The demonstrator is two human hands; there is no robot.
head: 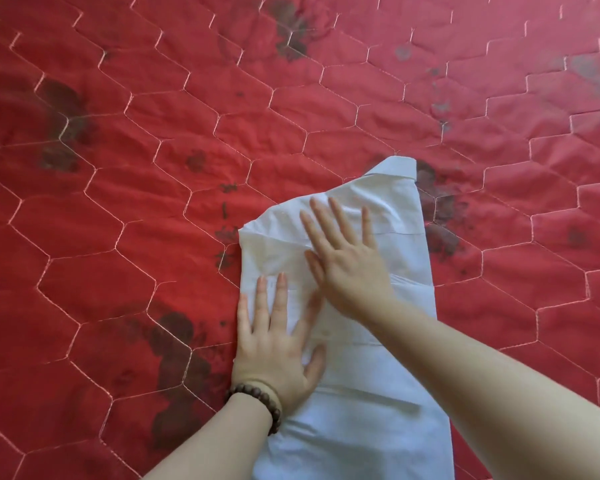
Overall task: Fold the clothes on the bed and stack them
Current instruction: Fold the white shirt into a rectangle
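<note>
Head view shows the left hand (274, 344) and right hand (347, 251) pressing flat-fingered, gripping nothing, smoothing the shirt (354, 410) beneath them.

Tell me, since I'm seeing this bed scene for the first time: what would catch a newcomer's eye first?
The pale blue-white folded shirt stands out, lying lengthwise at lower centre on the red quilted bedspread with hexagon stitching and dark flower prints that fills the view. Both hands lie flat on it with straight fingers: the left hand, with a brown wooden bead bracelet at its wrist, near the shirt's left edge, the right hand farther up.
</note>
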